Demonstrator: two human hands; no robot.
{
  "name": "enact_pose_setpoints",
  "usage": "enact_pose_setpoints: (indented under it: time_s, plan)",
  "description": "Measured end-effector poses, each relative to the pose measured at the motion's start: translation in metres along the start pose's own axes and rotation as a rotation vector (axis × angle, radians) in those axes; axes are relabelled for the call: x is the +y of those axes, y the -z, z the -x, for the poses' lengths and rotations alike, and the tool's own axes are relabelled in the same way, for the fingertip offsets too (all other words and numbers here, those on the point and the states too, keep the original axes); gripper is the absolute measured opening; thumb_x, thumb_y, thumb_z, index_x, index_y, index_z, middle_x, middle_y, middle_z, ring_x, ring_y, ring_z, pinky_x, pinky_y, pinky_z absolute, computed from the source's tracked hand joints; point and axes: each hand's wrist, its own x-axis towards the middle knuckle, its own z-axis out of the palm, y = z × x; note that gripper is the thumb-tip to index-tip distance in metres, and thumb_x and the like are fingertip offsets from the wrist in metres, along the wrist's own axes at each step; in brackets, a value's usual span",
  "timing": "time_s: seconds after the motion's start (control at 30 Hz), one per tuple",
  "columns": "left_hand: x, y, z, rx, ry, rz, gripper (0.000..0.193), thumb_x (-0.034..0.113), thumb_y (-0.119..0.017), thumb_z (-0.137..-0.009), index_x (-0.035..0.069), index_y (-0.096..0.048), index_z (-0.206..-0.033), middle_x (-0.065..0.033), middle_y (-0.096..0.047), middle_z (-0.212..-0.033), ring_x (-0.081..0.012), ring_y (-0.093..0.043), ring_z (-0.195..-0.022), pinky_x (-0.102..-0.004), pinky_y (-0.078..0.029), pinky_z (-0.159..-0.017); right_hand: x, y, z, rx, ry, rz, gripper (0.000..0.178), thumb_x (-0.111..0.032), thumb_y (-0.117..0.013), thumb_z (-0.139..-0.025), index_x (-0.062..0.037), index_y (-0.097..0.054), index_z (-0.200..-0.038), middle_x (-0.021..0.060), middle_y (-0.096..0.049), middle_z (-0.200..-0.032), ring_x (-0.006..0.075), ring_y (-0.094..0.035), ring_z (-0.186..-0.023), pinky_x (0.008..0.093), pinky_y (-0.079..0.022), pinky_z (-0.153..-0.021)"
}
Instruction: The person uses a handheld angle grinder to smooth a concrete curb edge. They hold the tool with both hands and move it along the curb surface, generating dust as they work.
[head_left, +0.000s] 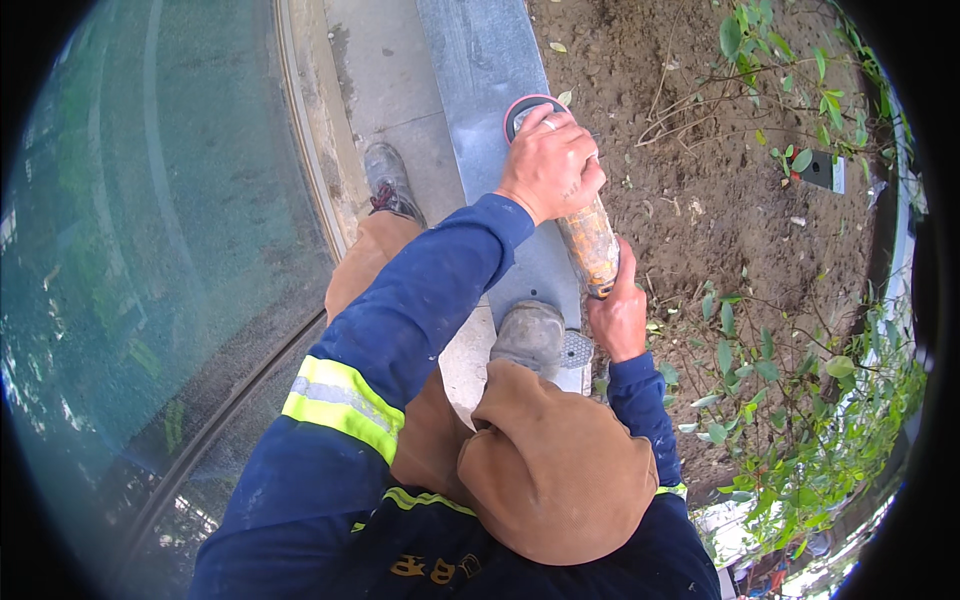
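Note:
A worn yellow-and-grey angle grinder lies lengthwise over the right edge of a long grey metal sheet. My left hand, with a ring on one finger, is closed over the grinder's head. Just beyond its fingers, the pink-red rim of a round disc shows against the sheet; whether it presses on the surface I cannot tell. Around the rear end of the tool, my right hand is wrapped, its fingers partly hidden. A boot of mine rests on the sheet, beside a perforated grey piece.
To the left stands a large glass pane with a frame along its lower edge. My other boot is on the concrete strip. Bare soil with leafy plants and a dark box lies to the right.

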Motion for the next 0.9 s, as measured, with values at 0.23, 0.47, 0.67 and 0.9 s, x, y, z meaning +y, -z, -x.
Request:
enact_pose_setpoints:
  time_s: [0.23, 0.47, 0.67, 0.9]
  plan:
    - [-0.015, 0.015, 0.007, -0.002, -0.002, -0.013, 0.005, 0.012, -0.067, -0.073, 0.009, -0.069, -0.076, -0.0063, -0.071, -0.082, -0.0260, -0.069, -0.091, -0.0446, -0.048, -0.098, -0.011, -0.012, -0.004, -0.044, -0.014, -0.023, 0.088, 0.008, -0.066, -0.073, -0.0124, -0.033, -0.152, 0.0315, -0.070, -0.093, 0.0515, -0.068, -0.090, 0.0548, -0.056, -0.074]
    - [-0.014, 0.022, 0.020, -0.033, 0.019, -0.013, 0.005, 0.013, -0.067, -0.074, 0.008, -0.069, -0.075, -0.0058, -0.072, -0.084, -0.0259, -0.069, -0.092, -0.0452, -0.047, -0.099, -0.012, -0.018, 0.008, -0.038, 0.016, -0.014, 0.090, 0.008, -0.066, -0.072, -0.0125, -0.032, -0.153, 0.0319, -0.069, -0.091, 0.0521, -0.067, -0.089, 0.0557, -0.055, -0.074]
    - [-0.002, 0.012, 0.013, -0.021, -0.003, 0.024, 0.006, 0.015, -0.067, -0.075, 0.009, -0.069, -0.074, -0.0050, -0.070, -0.082, -0.0253, -0.068, -0.092, -0.0466, -0.046, -0.099, -0.012, -0.009, 0.012, -0.013, -0.034, -0.018, 0.087, 0.008, -0.066, -0.074, -0.0116, -0.033, -0.152, 0.0321, -0.069, -0.095, 0.0515, -0.068, -0.092, 0.0551, -0.056, -0.075]
    - [-0.007, 0.002, -0.007, -0.013, -0.044, 0.010, 0.006, 0.016, -0.067, -0.075, 0.010, -0.069, -0.074, -0.0053, -0.070, -0.080, -0.0257, -0.068, -0.092, -0.0459, -0.047, -0.100, -0.007, -0.004, -0.004, 0.026, -0.025, -0.048, 0.084, 0.008, -0.065, -0.076, -0.0120, -0.034, -0.151, 0.0326, -0.069, -0.099, 0.0518, -0.067, -0.095, 0.0553, -0.056, -0.077]
